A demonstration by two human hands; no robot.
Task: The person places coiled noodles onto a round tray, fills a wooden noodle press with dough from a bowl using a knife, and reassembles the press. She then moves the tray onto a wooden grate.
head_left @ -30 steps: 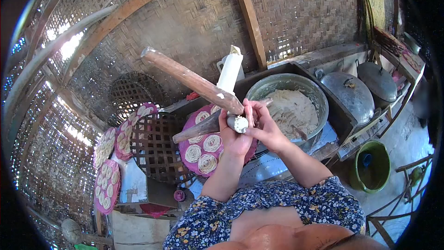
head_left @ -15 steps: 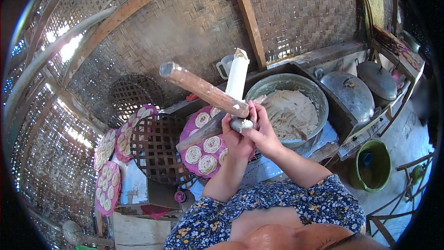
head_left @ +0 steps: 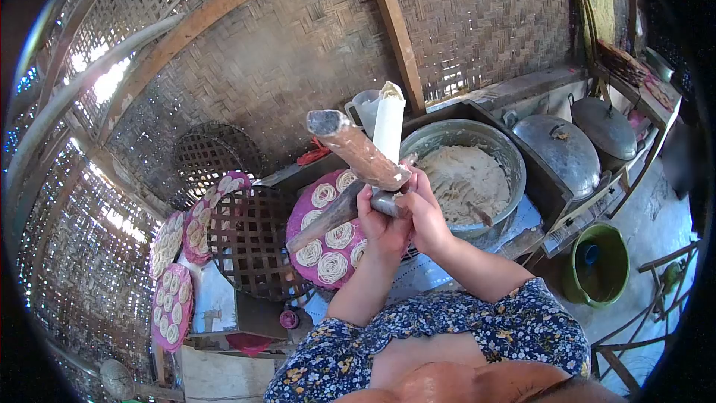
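My left hand (head_left: 384,230) is closed around a short metal cylinder (head_left: 386,203) at the inner end of a wooden tool. My right hand (head_left: 426,216) is closed on the cylinder's other side, its fingers partly hidden. Two wooden arms extend from there: a thick reddish-brown one (head_left: 359,153) and a greyish one (head_left: 328,222). A white tube (head_left: 388,128) with dough-like stuff at its top rises behind them. Below the tool is a pink round tray (head_left: 309,257) with coiled pale noodle nests (head_left: 339,236). Right of my hands stands a metal basin (head_left: 516,179) holding pale dough (head_left: 466,179).
More pink trays with nests (head_left: 172,306) lean at the left beside a dark woven basket (head_left: 250,242). A clear jug (head_left: 363,108) stands behind the tube. Lidded pots (head_left: 557,155) and a green bucket (head_left: 597,265) are at the right.
The tool has turned in my hands: the thick arm's far end has swung right and now points more toward the camera. The white tube has shifted slightly right. The cylinder's pale filled end has turned from view.
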